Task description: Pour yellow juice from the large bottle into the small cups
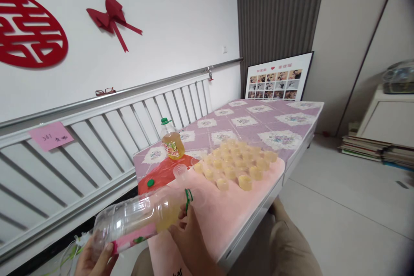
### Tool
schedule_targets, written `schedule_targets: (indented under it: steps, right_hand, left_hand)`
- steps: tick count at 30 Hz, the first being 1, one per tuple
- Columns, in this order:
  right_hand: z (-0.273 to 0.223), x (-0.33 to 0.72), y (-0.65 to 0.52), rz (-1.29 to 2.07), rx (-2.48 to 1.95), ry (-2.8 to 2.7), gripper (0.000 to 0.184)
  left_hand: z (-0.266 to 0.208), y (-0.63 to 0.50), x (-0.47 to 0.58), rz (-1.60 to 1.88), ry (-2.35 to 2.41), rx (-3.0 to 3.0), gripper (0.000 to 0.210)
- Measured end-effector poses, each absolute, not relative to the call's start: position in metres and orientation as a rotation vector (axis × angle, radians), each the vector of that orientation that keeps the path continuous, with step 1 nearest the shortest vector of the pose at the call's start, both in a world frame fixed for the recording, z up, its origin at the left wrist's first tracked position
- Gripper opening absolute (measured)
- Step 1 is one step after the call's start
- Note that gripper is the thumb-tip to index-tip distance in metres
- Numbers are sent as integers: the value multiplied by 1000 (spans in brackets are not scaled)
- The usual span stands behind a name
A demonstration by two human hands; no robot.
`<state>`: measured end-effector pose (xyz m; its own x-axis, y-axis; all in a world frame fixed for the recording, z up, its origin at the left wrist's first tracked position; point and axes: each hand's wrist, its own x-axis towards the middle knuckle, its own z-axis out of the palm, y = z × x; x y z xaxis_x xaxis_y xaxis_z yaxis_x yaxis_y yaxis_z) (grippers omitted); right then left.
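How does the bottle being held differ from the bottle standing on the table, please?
The held bottle lies tipped nearly flat in both hands, uncapped; the standing bottle is upright and wears its green cap. The held bottle looks larger and mostly empty; the standing bottle is roughly half full. Both are clear plastic holding yellow liquid.

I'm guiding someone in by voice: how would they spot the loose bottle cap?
Start at the pink cloth on the table's near end, then go to the red sheet beside it, before the upright oil bottle. The green cap lies there alone, the only small green disc.
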<state>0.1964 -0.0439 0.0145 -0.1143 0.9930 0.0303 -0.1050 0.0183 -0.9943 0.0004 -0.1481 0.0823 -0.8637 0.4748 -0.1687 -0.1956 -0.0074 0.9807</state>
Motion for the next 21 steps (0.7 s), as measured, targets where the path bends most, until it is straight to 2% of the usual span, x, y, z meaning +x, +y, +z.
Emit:
schedule_targets:
  steps: [11, 21]
  right_hand:
    - [21, 201, -43, 1355, -1057, -1217, 36]
    - [28, 203, -43, 1428, -1041, -1160, 37]
  left_hand:
    - [93, -147, 7, 1920, 1744, 230, 113]
    - [88, -150, 4, 1902, 1728, 274, 100]
